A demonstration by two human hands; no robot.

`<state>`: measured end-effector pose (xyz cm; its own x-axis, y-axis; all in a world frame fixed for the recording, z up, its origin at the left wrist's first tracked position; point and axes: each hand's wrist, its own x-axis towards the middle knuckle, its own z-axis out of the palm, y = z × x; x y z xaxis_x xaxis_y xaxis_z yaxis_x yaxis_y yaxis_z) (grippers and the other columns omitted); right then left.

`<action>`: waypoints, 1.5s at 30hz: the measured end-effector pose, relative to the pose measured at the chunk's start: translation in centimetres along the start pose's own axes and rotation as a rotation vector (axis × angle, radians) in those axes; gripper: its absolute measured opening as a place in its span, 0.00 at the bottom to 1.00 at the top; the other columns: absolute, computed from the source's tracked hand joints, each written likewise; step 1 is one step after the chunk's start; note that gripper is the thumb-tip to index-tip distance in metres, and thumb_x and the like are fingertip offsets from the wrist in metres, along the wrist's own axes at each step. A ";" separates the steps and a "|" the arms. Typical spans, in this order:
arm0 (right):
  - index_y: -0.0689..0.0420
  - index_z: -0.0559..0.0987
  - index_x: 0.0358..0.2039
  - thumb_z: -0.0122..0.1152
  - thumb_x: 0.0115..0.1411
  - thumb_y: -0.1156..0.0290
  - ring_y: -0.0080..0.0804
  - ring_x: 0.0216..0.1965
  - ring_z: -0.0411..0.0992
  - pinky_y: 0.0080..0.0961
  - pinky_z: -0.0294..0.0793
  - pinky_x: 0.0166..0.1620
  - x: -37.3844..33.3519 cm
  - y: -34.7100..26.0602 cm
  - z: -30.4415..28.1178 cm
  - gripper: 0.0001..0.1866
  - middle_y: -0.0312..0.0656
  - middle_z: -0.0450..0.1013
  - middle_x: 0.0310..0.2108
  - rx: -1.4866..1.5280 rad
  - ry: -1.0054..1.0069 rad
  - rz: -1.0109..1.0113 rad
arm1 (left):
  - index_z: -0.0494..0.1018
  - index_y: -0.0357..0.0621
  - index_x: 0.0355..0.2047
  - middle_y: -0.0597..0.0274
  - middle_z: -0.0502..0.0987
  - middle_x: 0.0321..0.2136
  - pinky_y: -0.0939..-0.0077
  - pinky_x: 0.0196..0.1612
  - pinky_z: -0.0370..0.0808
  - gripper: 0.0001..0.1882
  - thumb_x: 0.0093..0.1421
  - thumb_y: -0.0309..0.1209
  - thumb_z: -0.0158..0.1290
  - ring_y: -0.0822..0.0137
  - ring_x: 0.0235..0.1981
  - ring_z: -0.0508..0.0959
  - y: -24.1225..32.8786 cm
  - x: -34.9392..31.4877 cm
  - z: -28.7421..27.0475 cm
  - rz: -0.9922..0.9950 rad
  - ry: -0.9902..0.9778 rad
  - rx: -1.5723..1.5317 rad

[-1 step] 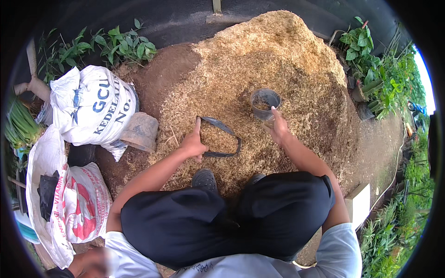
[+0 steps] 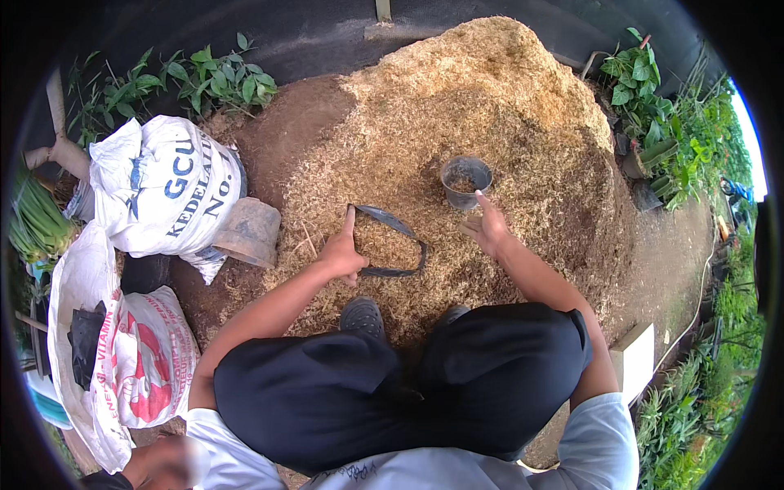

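Note:
My left hand [image 2: 338,251] is at the mouth of a black plastic bag [image 2: 390,220], its index finger stretched along one side of the rim and its thumb near the other. The rim stands out as a dark loop, with pale shavings showing inside it; the bag's lower part cannot be made out. To the right, my right hand [image 2: 492,232] grips the near edge of a dark plastic pot [image 2: 457,198]. Some brown loose material lies in the pot, which is tilted a little toward me. Both hands are over a big heap of wood shavings [image 2: 482,90].
At the left are a full white sack [image 2: 151,184], an overturned dirty bucket [image 2: 249,233] and an open white-and-red sack [image 2: 151,359]. Dark soil [image 2: 302,122] borders the heap. Leafy plants [image 2: 220,77] line the back wall. A pale box [image 2: 633,359] stands by my right arm.

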<state>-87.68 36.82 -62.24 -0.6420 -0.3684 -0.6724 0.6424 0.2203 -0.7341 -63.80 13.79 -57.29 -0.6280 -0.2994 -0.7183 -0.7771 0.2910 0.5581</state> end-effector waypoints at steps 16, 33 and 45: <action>0.64 0.84 0.32 0.62 0.74 0.62 0.39 0.27 0.85 0.41 0.85 0.38 -2.9 -1.1 8.2 0.18 0.50 0.80 0.21 -1.205 -0.352 -0.513 | 0.15 0.58 0.78 0.44 0.85 0.34 0.61 0.42 0.89 0.63 0.68 0.22 0.59 0.59 0.26 0.87 0.6 -2.7 -2.3 0.048 0.019 0.110; 0.61 0.88 0.45 0.59 0.75 0.62 0.34 0.25 0.85 0.33 0.87 0.42 -3.8 1.9 10.8 0.16 0.45 0.85 0.25 -1.107 -0.413 -0.431 | 0.32 0.33 0.79 0.44 0.84 0.33 0.68 0.31 0.89 0.56 0.63 0.21 0.59 0.61 0.26 0.87 -6.1 -4.7 -2.8 -0.152 0.039 -0.129; 0.52 0.76 0.57 0.64 0.70 0.56 0.43 0.36 0.84 0.42 0.86 0.41 -7.1 2.0 8.7 0.21 0.44 0.80 0.39 -1.339 -0.679 -1.057 | 0.57 0.33 0.74 0.37 0.85 0.38 0.51 0.46 0.86 0.35 0.72 0.36 0.52 0.47 0.32 0.88 -8.3 -1.6 -2.0 0.071 0.371 0.112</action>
<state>-78.23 32.02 -58.14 -0.0296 -0.9990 -0.0328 -0.8150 0.0431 -0.5778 -56.47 10.01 -59.90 -0.6689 -0.5766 -0.4692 -0.7343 0.4142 0.5378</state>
